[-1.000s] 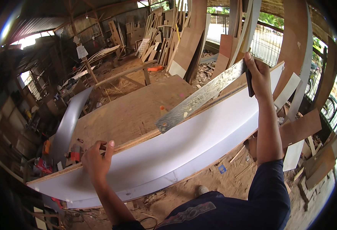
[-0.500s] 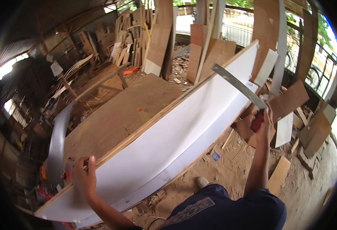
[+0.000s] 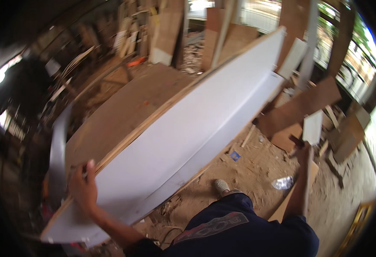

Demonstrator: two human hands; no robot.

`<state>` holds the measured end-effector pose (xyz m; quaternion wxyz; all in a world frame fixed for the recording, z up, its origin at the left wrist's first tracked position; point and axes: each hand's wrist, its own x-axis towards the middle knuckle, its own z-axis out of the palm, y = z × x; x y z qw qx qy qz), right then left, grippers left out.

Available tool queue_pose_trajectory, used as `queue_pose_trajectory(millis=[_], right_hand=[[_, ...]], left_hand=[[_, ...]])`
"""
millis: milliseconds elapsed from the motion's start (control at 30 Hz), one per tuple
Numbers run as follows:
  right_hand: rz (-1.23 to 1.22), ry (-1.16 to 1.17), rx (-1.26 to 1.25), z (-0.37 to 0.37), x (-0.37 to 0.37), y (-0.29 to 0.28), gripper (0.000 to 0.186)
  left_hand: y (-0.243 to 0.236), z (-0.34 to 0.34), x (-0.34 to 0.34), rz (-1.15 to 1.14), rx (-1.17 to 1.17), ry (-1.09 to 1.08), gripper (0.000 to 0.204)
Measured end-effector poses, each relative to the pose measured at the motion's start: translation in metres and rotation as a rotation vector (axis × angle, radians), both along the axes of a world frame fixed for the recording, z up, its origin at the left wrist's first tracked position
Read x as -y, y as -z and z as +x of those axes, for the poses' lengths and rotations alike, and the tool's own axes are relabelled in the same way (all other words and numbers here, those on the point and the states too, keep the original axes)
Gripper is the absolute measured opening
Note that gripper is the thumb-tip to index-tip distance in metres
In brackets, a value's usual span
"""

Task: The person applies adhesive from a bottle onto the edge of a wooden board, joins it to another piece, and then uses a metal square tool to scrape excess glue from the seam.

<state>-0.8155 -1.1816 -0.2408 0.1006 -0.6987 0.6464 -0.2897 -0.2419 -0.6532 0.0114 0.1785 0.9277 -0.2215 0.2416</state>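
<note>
A long white-faced panel [image 3: 183,124] with a raw wooden edge slants across the view, from lower left to upper right. A narrower white strip runs along its near side. At the lower left end my left hand [image 3: 84,186] is closed over the panel's wooden edge, thumb up. My right hand [image 3: 303,152] is off the panel to the right, closed round the dark handle of what looks like a hand saw [image 3: 297,140]. Its blade cannot be made out now.
A brown board surface [image 3: 123,109] lies beyond the panel. Offcuts, including a brown board [image 3: 301,109] and a white piece [image 3: 313,127], lean at the right. Tall sheets [image 3: 170,32] stand at the back. Clear plastic [image 3: 283,183] and a blue scrap [image 3: 235,156] lie on the dirt floor.
My right hand has drawn the saw off the panel and lowered it to the right. Its blade lay across the white face before. My left hand stays at the panel's edge.
</note>
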Motion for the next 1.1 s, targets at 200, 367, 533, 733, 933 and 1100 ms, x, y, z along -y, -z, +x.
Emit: queue_pose_trajectory(millis=[200,367,533,733,933,1100], right_hand=[[-0.027,-0.258,-0.230,-0.016,-0.005,-0.068,0.026],[0.044,0.054,-0.678,-0.006,-0.008,-0.163,0.047],[-0.460,-0.017,-0.210,-0.007,0.016,-0.226,0.053],[-0.473,-0.432,1.370,0.006,-0.005,-0.278,0.025],[-0.284,-0.696,1.678,0.071,-0.018,-0.256,0.024],[-0.072,-0.891,1.566,0.139,-0.031,-0.260,0.024]], left_hand=[[-0.018,-0.011,0.005,-0.030,-0.038,0.008,0.049],[-0.022,-0.025,0.008,-0.104,-0.147,0.057,0.046],[-0.021,-0.036,0.022,-0.033,-0.016,0.077,0.047],[0.005,-0.025,-0.004,-0.084,0.038,0.047,0.048],[0.010,-0.026,0.002,-0.066,0.056,0.010,0.044],[0.001,-0.040,0.000,-0.083,0.038,0.061,0.045]])
